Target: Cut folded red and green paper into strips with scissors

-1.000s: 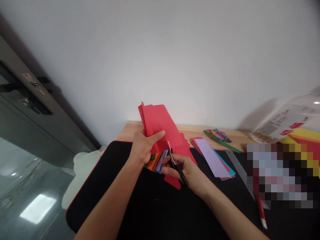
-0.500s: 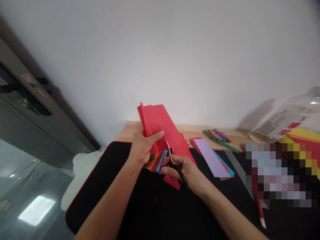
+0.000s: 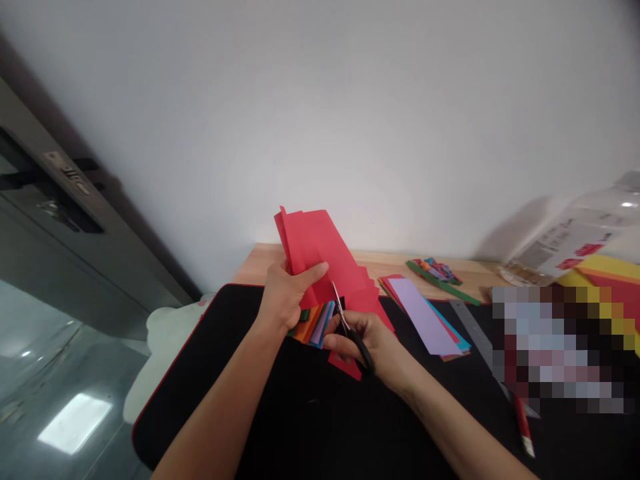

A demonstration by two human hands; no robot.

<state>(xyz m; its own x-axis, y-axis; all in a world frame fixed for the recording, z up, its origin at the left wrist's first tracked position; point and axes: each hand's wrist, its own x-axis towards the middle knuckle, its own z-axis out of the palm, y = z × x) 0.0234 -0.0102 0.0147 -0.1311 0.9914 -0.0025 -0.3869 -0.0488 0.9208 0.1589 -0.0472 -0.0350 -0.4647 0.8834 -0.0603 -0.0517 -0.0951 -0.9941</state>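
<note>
My left hand [image 3: 285,297] is closed on red paper [image 3: 317,240], its thumb lying across the front of the sheet. My right hand [image 3: 367,340] grips black-handled scissors [image 3: 357,347], whose blades point up at the lower edge of that red paper. Whether the blades are apart or together is hard to make out. Below the red sheet, between my hands, several coloured paper pieces [image 3: 315,325] in orange, purple, blue and green show in part. More red paper [image 3: 363,293] lies behind the scissors, and a red scrap [image 3: 345,365] rests on the black mat under my right hand.
Right of my hands lie purple and other paper strips [image 3: 423,317], a metal ruler [image 3: 480,343] and a red pencil [image 3: 523,427]. Paper scraps [image 3: 437,272] sit at the wall. A clear bottle [image 3: 570,233] stands tilted in view at the right, near a blurred-out patch.
</note>
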